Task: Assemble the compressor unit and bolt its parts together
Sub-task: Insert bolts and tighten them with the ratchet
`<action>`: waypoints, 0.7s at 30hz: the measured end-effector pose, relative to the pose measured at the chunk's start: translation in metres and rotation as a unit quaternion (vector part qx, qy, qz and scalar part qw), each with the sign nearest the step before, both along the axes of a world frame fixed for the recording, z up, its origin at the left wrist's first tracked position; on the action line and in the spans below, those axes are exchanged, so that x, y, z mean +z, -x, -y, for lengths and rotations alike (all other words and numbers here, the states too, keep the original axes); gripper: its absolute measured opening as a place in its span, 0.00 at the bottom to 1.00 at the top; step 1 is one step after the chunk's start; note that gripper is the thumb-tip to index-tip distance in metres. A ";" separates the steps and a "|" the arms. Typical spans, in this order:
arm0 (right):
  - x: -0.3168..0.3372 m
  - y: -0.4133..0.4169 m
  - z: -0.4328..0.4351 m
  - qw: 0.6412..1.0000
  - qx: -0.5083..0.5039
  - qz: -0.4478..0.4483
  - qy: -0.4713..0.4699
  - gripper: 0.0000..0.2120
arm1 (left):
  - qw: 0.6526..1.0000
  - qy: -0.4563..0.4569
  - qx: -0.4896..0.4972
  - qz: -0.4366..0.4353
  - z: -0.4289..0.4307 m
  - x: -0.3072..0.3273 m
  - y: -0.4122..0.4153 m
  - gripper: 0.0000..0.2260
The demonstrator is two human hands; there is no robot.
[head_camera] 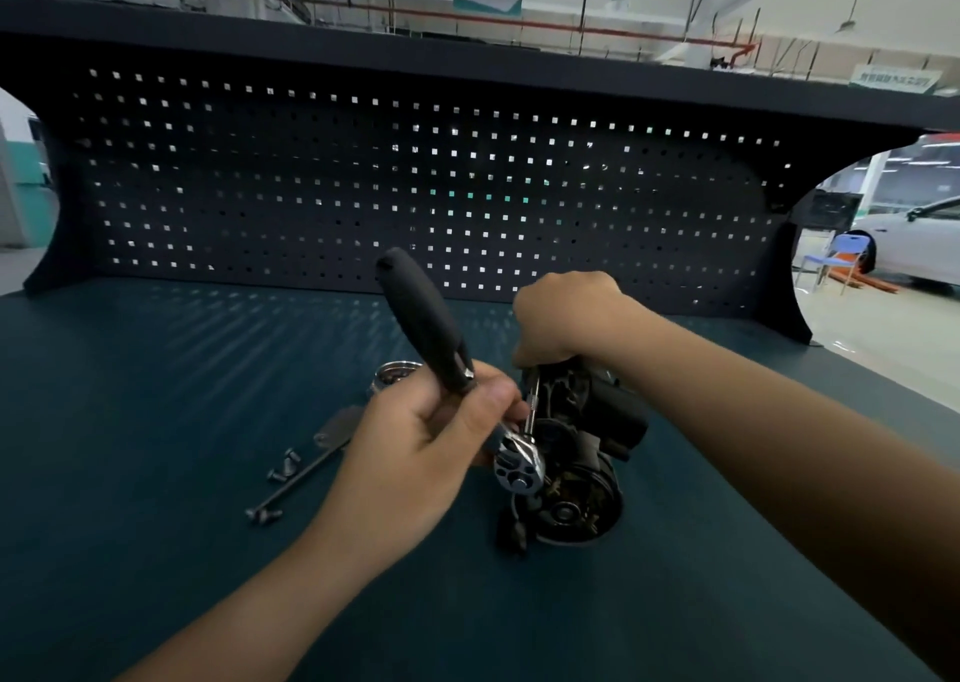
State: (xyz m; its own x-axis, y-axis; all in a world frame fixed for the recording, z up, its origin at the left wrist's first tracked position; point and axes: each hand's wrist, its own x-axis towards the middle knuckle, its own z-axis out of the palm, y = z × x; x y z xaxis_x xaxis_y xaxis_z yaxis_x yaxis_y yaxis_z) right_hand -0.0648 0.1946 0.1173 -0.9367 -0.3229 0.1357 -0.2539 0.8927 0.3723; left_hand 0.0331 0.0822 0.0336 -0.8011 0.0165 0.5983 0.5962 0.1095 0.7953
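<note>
**Two hands, one ratchet, one compressor**

Two hands work at the dark compressor [576,468], which lies on the blue-green counter [156,369] in front of a black pegboard [363,172]. The left hand [415,453] is closed around the ratchet [452,369] near its shiny head, which sits against the compressor, and the black handle sticks up and away. The right hand [561,323] is curled tight on the far top of the compressor. Left of the hands lie a long bolt [296,484], some small screws [284,466], a flat metal plate [337,429] and a round metal part [396,374].
</note>
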 end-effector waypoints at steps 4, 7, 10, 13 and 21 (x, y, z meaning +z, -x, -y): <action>0.001 0.001 -0.001 0.999 -0.016 0.044 0.013 0.14 | 0.996 0.024 0.052 0.061 0.002 -0.007 -0.004 0.23; 0.004 0.001 -0.001 0.998 -0.020 0.065 0.006 0.16 | 0.980 -0.084 0.003 0.181 -0.003 -0.008 -0.011 0.27; 0.008 0.003 -0.001 0.995 -0.019 0.096 0.010 0.17 | 0.879 -0.340 -0.125 0.311 -0.006 -0.008 -0.016 0.27; 0.007 0.005 -0.001 0.996 -0.023 0.083 0.014 0.14 | 0.828 -0.410 -0.164 0.346 -0.011 -0.008 -0.022 0.22; 0.000 -0.001 0.002 0.999 -0.040 0.020 -0.010 0.10 | 0.989 0.021 0.010 0.148 -0.014 -0.001 -0.015 0.04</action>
